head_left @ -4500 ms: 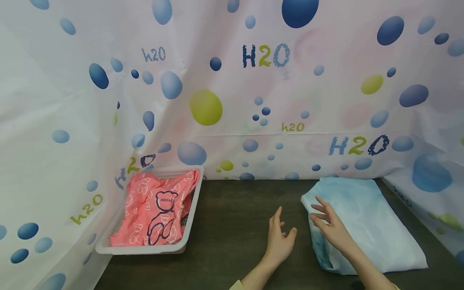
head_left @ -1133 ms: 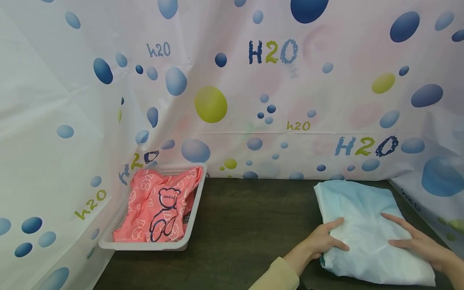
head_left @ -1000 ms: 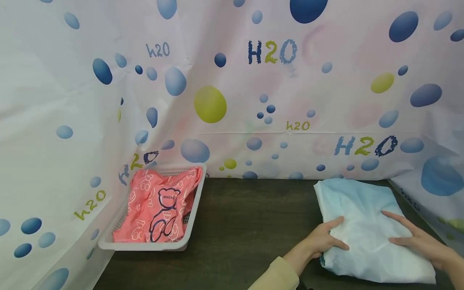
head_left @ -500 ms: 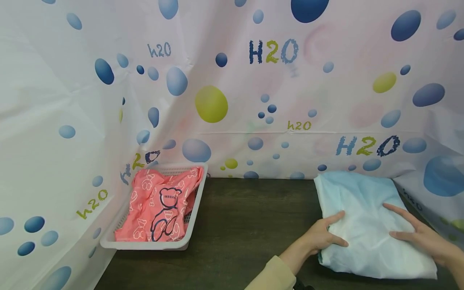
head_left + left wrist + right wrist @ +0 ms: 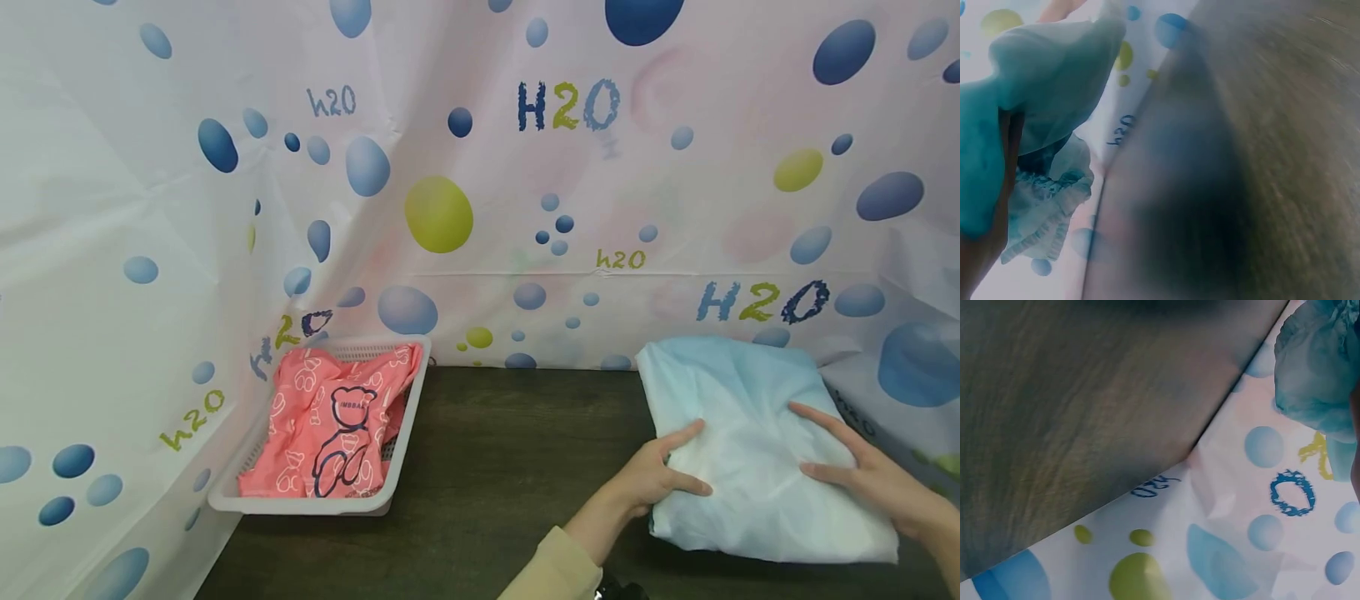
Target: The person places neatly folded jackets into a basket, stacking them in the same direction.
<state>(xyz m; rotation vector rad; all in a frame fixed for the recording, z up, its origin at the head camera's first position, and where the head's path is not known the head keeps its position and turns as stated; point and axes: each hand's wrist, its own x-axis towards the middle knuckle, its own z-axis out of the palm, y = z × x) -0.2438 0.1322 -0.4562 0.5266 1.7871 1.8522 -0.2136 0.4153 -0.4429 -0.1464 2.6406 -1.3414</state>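
Note:
A folded garment [image 5: 750,467], pale blue fading to white, is held up over the right part of the table between both hands. My left hand [image 5: 648,479] grips its left side, with thumb and forefinger on the top face and the other fingers tucked out of sight at the edge. My right hand [image 5: 873,475] grips the right side the same way, its lower fingers hidden. In the left wrist view the garment [image 5: 1054,81] hangs with its underside and a ribbed fold showing. At the right of the right wrist view, part of the garment [image 5: 1313,369] bulges out.
A white plastic basket [image 5: 408,425] with a pink bear-print garment [image 5: 322,433] inside stands at the table's left. The dark wooden table [image 5: 517,467] stretches between basket and hands. A bubble-patterned sheet [image 5: 525,167] closes off the back and sides. A small black object [image 5: 621,590] shows by the left sleeve.
Earlier both hands hovered, the right one over the garment lying on the table. They then took its two sides, and it has risen and shifted slightly left. The basket has stayed put.

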